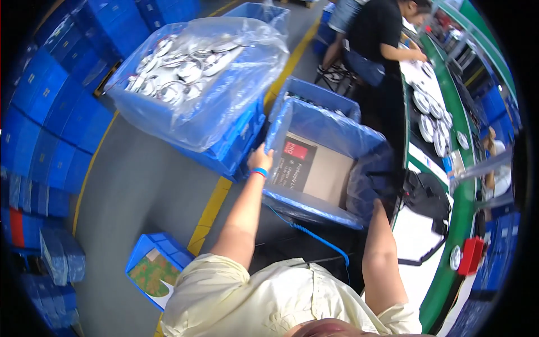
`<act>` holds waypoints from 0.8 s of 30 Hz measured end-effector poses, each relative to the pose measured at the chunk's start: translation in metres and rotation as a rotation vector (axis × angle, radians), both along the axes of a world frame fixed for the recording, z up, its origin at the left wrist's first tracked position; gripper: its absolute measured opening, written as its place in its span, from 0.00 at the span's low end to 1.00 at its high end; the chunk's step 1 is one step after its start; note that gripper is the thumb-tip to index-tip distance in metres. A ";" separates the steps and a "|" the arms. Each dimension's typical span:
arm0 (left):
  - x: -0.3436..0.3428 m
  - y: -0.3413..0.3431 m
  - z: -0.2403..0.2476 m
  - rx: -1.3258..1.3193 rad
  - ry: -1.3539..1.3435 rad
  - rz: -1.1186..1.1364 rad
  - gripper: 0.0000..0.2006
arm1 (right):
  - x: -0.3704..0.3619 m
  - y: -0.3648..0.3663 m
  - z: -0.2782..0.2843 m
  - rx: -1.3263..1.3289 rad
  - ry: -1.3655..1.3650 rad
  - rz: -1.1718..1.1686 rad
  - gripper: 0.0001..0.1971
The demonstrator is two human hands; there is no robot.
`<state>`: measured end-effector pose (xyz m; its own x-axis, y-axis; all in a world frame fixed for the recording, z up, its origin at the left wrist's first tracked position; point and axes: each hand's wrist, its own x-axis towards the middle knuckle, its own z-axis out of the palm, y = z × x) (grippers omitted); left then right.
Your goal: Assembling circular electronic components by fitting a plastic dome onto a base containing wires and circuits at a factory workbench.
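A blue crate (314, 219) lined with clear plastic film stands before me. On its bottom lies a flat cardboard piece (331, 174) with a dark printed panel and a red patch. My left hand (261, 159) is closed around the crate's left rim, with a blue and red band at the wrist. My right arm reaches to the crate's right side. Only part of my right hand (380, 210) shows there, against the plastic film, and its fingers are hidden. A coiled blue cord (314, 236) runs below the crate's near edge.
At the left stands a plastic-lined blue crate (224, 140) of shiny white and silver round parts (179, 73). Another blue crate (337, 101) is just behind mine. A black bag (426, 196) lies on the right-hand bench; a seated co-worker (376, 39) works farther along. Blue boxes (45, 101) line the left.
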<state>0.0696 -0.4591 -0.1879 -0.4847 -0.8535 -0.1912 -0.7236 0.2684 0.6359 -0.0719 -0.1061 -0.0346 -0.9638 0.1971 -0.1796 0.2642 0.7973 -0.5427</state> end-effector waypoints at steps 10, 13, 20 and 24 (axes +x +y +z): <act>0.067 -0.009 0.050 0.061 0.379 -0.317 0.28 | 0.068 0.013 0.065 -0.365 -0.013 -0.044 0.22; 0.091 -0.002 0.086 -0.044 0.437 -0.343 0.29 | 0.086 0.004 0.086 -0.482 -0.010 -0.071 0.22; 0.157 0.090 0.200 -0.247 0.417 -0.352 0.32 | 0.132 0.003 0.121 -0.790 -0.010 0.000 0.22; 0.178 0.142 0.249 -0.222 0.366 -0.384 0.34 | 0.157 0.011 0.142 -0.911 0.006 0.044 0.23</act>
<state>0.2474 -0.3168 0.0611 -0.7689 -0.6035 0.2111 -0.2907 0.6240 0.7253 0.0854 -0.0955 0.1077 -0.9686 -0.0552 -0.2426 0.2387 0.0691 -0.9686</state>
